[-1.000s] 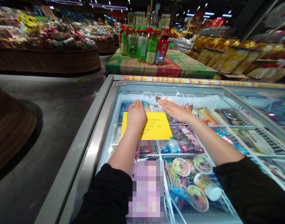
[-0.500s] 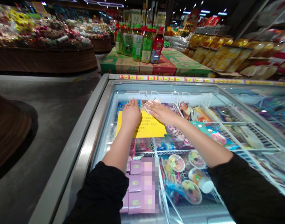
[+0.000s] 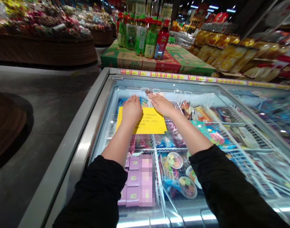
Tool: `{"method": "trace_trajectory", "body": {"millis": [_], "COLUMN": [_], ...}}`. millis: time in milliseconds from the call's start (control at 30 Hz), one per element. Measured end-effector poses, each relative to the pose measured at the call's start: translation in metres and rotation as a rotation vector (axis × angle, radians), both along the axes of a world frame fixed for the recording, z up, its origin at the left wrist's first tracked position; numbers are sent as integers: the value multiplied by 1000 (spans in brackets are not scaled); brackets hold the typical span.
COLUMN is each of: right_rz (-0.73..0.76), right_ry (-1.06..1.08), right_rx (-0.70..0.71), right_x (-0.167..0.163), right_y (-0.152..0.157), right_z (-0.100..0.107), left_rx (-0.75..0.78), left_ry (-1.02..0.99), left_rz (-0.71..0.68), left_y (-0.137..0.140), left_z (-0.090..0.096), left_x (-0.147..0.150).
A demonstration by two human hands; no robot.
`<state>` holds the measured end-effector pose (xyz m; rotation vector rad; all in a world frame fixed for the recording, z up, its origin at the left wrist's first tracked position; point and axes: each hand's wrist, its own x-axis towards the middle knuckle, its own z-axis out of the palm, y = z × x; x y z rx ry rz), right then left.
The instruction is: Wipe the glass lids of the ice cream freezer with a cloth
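Note:
My left hand [image 3: 132, 109] lies flat, palm down, over the upper left of a yellow paper notice [image 3: 149, 122] on the freezer's glass lid [image 3: 194, 90]. Under the fingers of my right hand [image 3: 162, 104] is a crumpled white-and-brown wad [image 3: 162, 94], like a cloth or tissue. That hand presses it against the glass beyond the notice's upper right; its palm is hidden. Beneath the glass are wire baskets with purple boxes [image 3: 132, 178], clear lidded cups [image 3: 175, 160] and several bagged ices [image 3: 174, 131].
The freezer's metal frame [image 3: 87, 136] runs along the left, beside a grey floor [image 3: 56, 104]. Behind the price strip [image 3: 159, 75] stand bottles [image 3: 162, 42] on printed cartons [image 3: 135, 61]. Jars [image 3: 221, 57] are stacked at right, a candy display [image 3: 45, 49] at far left.
My right hand has slid slightly toward the far edge of the glass, the wad moving with it. My left hand stays by the notice. The view has tipped slightly down.

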<state>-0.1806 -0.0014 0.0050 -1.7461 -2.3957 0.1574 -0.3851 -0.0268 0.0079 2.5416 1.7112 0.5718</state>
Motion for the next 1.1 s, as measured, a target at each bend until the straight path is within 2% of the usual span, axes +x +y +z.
{"method": "trace_trajectory", "body": {"millis": [100,200,333,467,600,700,800,867,967,1033,1100], "right_rz": [68,140,80,-105,-223,-221,-96,11,104,78,-3], "right_ry": [14,12,19,-9,-56,-78,-66,-47,-11,6,2], "right_rx": [-1,-17,-9,5,-15,-6,9,-1,-18,-12,9], "right_x": [-10,-4,16,17,-11,-33,-43,-37,-10,11,26], "right_y": [-28,-72,-117,-118,-103,-106,-127,-151,-189,-208,-214], "right_z": [2,3,-2,-3,7,13,12,7,-2,-7,-9], "left_rx": [5,5,14,32,-11,-36,-48,-47,-55,-67,-72], "left_ry": [-1,-2,-22,-22,39,59,66,66,65,64,62], "left_rz": [-3,-4,3,53,53,45,15,-8,-30,-37,-42], "left_y": [1,2,-2,-20,-52,-81,-111,-128,-145,-150,-151], "left_z": [-1,-2,1,7,7,1,-4,-6,-6,-5,-4], "left_x": [-1,-3,-3,-5,-9,-15,-26,-33,-43,-45,-45]}}
